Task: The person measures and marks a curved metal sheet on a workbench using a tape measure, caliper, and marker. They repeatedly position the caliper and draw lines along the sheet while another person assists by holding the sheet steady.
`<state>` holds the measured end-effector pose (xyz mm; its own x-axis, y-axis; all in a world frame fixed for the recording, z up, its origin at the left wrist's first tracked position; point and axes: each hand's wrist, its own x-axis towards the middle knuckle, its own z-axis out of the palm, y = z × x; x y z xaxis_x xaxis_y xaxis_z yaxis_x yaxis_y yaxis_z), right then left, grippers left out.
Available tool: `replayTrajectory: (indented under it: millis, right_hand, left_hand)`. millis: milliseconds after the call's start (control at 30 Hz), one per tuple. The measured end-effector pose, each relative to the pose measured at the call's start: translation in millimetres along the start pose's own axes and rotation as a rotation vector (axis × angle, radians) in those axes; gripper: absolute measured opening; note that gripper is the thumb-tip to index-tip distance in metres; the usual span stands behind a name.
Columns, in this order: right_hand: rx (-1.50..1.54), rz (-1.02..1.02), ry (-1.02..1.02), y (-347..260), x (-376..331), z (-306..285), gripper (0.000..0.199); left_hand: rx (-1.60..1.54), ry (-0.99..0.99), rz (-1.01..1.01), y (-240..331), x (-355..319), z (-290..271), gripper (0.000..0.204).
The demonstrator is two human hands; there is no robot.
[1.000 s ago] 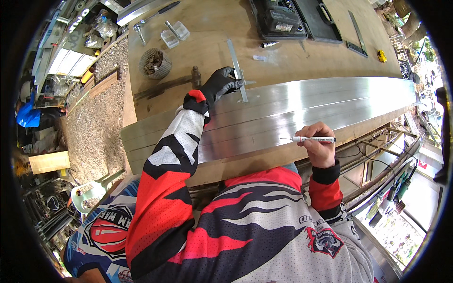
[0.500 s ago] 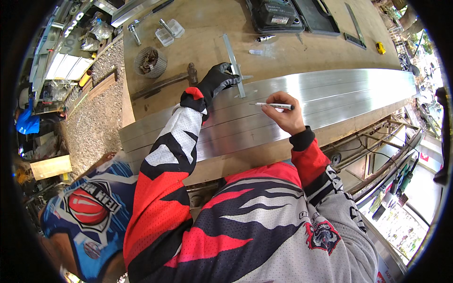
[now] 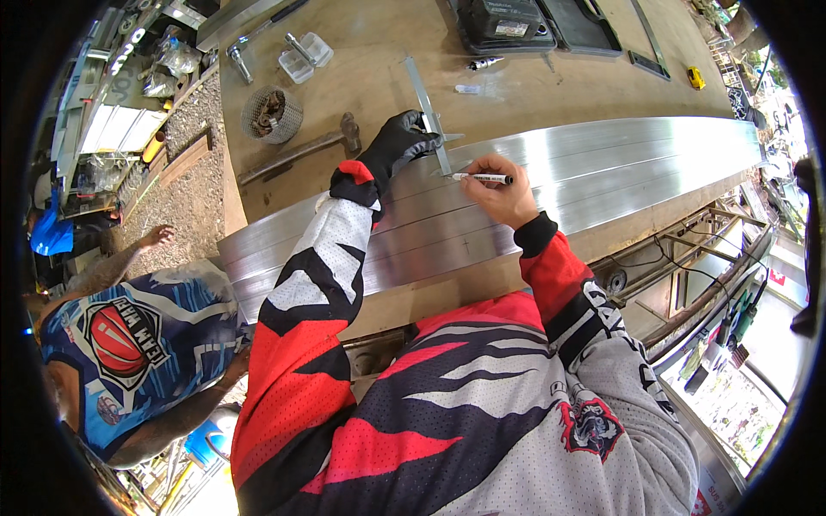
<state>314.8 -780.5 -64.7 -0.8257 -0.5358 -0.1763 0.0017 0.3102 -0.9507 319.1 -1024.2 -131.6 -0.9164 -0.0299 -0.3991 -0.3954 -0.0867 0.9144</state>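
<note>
My left hand (image 3: 397, 144), in a black glove, grips a metal combination square (image 3: 420, 90) whose blade end lies over the far edge of the shiny metal tubes (image 3: 619, 159). My bare right hand (image 3: 501, 191) pinches a white marker (image 3: 483, 178) with a black end. The marker's tip is at the metal surface, right beside the blade's near end. Several of these long tubes lie side by side across the bench, and a small cross mark shows on a nearer one.
A hammer (image 3: 301, 150) and a mesh cup (image 3: 273, 115) lie left of my gloved hand. Farther back are a clear plastic box (image 3: 305, 58), a drill bit (image 3: 485, 64), a black tool case (image 3: 508, 30) and a yellow tape measure (image 3: 695, 78). Another person (image 3: 142, 344) is close on my left.
My right hand has moved left and slightly away from me, bringing the marker tip to the square's blade. My left hand stays on the square. The person at left has shifted, an arm now showing.
</note>
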Motion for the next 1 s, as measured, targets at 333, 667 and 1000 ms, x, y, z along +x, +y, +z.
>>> replayTrajectory:
  millis: [333,667,1000]
  right_hand:
    - [0.009,-0.024,-0.017,1,2,3,0.016]
    - [-0.035,-0.044,0.052,1,6,-1,0.018]
    - [-0.038,-0.057,0.064,4,8,-8,0.019]
  left_hand:
    - [0.008,0.012,0.012,2,-2,2,0.033]
    - [0.045,0.016,-0.036,1,5,-4,0.029]
    - [0.115,0.032,-0.016,7,3,-3,0.029]
